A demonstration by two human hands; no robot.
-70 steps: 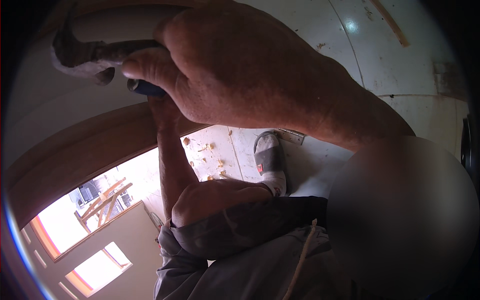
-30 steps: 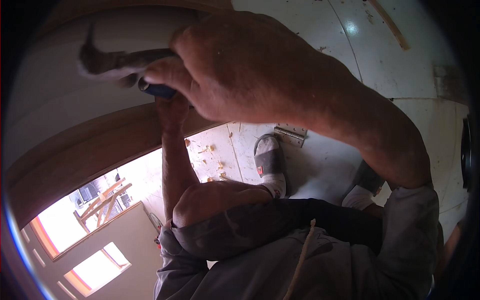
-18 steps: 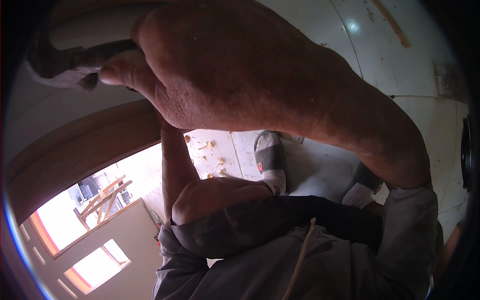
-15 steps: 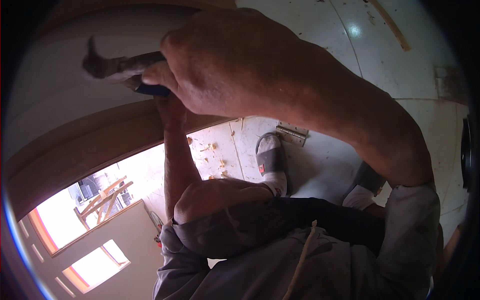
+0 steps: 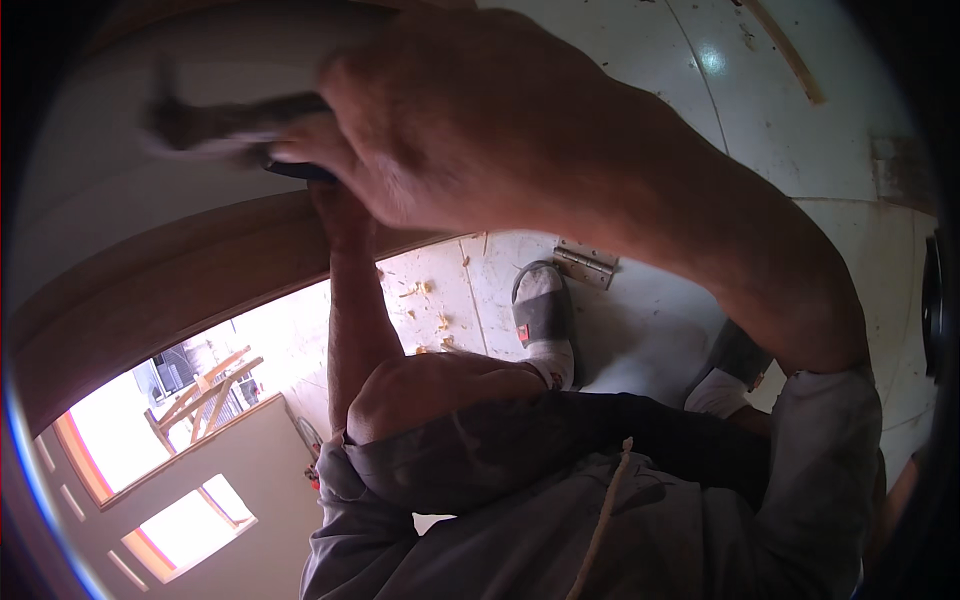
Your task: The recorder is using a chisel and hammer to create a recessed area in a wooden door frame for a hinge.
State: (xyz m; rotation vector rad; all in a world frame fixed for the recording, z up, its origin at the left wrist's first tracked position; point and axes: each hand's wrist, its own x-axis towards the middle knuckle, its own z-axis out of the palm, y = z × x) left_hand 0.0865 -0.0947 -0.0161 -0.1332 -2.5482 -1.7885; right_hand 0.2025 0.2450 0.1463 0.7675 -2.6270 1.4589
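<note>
My right hand (image 5: 410, 130) is closed round a hammer (image 5: 250, 117), reaching across the top from the right. The hammer's dark head points left, blurred by motion, over a pale surface. Just below and behind it, my left hand (image 5: 343, 212) is raised beside the brown wooden edge (image 5: 200, 245). A dark blue tool handle (image 5: 298, 170) shows at the top of the left hand, which appears closed on it. My right hand covers most of the left fingers and the rest of that tool, so its working end is hidden.
A metal hinge (image 5: 585, 264) lies on the white tiled floor beside my slippered foot (image 5: 540, 305). Wood shavings (image 5: 420, 290) are scattered nearby. A thin wooden strip (image 5: 785, 50) lies at upper right. Past the wooden edge, a wooden frame (image 5: 205, 395) stands in bright light.
The hammer head has shifted slightly left and up and is more blurred. My right hand has moved a little with it. My left hand stays nearly in place.
</note>
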